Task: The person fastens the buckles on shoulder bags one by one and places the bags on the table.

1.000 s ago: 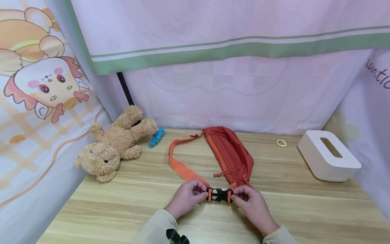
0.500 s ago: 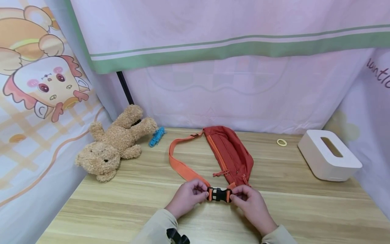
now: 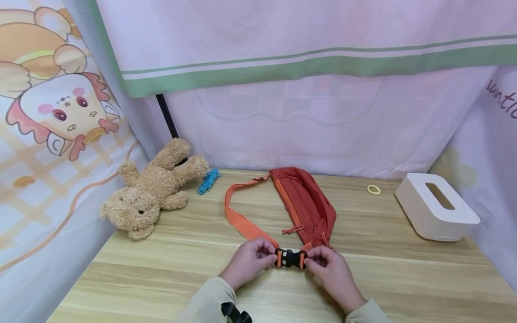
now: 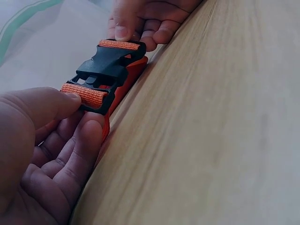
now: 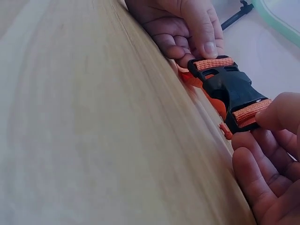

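Note:
A black side-release buckle [image 3: 290,258] spans the space between my two hands, its prong half fitted into its socket half. My left hand [image 3: 247,264] pinches the prong half where the orange webbing [image 4: 85,95] loops through it, thumb on top. On the socket half, my right hand [image 3: 335,274] pinches the end bar and its webbing [image 5: 251,110] the same way. Behind the buckle lies a rust-red waist bag [image 3: 308,202] with an orange zip. Its orange strap [image 3: 241,223] curves round on the left to the buckle.
At the left of the wooden table [image 3: 141,278] a brown teddy bear [image 3: 161,184] lies on its back, with a bundle of blue cord [image 3: 208,181] beside it. A pale yellow ring [image 3: 373,189] and a white tissue box [image 3: 424,211] are at the right. Curtains hang behind.
My hands have come slightly closer together, and the buckle's two halves sit a little tighter than a second ago. The bag and the other things stay put.

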Tool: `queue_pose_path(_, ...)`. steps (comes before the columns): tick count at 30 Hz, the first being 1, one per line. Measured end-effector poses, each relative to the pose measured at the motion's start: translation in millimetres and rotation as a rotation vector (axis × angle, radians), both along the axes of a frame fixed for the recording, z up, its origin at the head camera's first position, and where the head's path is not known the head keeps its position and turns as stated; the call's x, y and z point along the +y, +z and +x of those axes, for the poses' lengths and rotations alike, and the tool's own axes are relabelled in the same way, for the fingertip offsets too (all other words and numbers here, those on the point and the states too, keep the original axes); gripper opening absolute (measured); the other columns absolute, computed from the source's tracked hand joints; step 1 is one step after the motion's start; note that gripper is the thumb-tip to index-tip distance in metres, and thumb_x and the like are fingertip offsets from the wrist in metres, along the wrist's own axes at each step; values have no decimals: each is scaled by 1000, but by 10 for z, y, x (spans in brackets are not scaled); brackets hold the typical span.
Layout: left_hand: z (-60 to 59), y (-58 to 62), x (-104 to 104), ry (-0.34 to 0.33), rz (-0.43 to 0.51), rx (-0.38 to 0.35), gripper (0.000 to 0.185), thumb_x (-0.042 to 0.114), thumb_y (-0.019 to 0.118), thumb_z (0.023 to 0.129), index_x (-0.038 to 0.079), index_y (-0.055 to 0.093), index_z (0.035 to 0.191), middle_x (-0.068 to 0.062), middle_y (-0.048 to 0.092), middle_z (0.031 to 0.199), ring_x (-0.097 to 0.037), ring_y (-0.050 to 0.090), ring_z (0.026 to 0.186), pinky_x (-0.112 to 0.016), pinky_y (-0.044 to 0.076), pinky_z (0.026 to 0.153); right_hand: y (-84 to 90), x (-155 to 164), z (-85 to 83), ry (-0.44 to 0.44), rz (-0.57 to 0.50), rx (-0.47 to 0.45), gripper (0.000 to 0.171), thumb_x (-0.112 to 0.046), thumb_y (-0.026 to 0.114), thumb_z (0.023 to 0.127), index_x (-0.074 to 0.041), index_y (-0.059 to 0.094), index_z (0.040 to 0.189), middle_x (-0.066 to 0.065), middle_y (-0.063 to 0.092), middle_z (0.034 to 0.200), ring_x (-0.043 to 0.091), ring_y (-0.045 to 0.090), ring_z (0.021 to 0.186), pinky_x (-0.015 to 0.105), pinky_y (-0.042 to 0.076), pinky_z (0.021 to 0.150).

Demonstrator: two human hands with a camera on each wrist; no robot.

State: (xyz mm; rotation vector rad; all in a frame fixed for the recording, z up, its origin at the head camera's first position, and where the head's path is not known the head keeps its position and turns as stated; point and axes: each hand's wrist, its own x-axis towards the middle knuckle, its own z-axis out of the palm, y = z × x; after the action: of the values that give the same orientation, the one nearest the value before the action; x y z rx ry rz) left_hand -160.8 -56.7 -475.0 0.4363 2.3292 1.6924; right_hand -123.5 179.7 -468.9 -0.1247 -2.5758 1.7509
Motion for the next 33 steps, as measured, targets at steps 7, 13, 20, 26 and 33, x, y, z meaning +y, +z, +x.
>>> queue_pose_path(7, 1, -1, 14, 1, -22, 0, 6, 11, 73, 92, 13, 69, 94, 4, 68, 85, -14, 65, 73, -27, 55, 62, -10, -1, 2, 8, 23, 6, 10, -3, 77, 85, -7, 70, 90, 3, 66, 85, 15, 58, 74, 24, 51, 62)
queue_pose_path(13, 5, -1, 15, -4, -26, -1, 5, 9, 73, 92, 13, 69, 94, 4, 68, 84, -13, 64, 71, -27, 55, 61, -27, 2, -20, 17, 26, 4, 10, -2, 77, 85, -9, 71, 89, 2, 67, 84, 15, 58, 73, 24, 51, 62)
queue_pose_path(20, -6, 15, 16, -9, -19, 2, 5, 10, 73, 92, 11, 69, 95, 2, 67, 85, -13, 63, 70, -26, 55, 61, -27, 7, -20, 20, 41, 18, 10, -4, 78, 85, -10, 73, 90, 1, 68, 85, 14, 59, 73, 24, 51, 63)
queue_pose_path(26, -2, 34, 13, -10, -14, -2, 7, 9, 74, 91, 8, 69, 96, 1, 67, 85, -14, 62, 70, -25, 54, 60, -39, 15, -23, 23, 48, 26, 10, -4, 79, 84, -11, 74, 90, 1, 68, 87, 13, 60, 75, 24, 52, 65)
queue_pose_path(33, 4, 38, 5, -16, -6, 8, 8, 9, 74, 91, 7, 69, 96, 0, 66, 85, -14, 62, 73, -24, 53, 61, -44, 23, -20, 31, 44, 27, 11, -4, 79, 84, -11, 73, 90, 1, 69, 87, 13, 59, 74, 24, 52, 64)
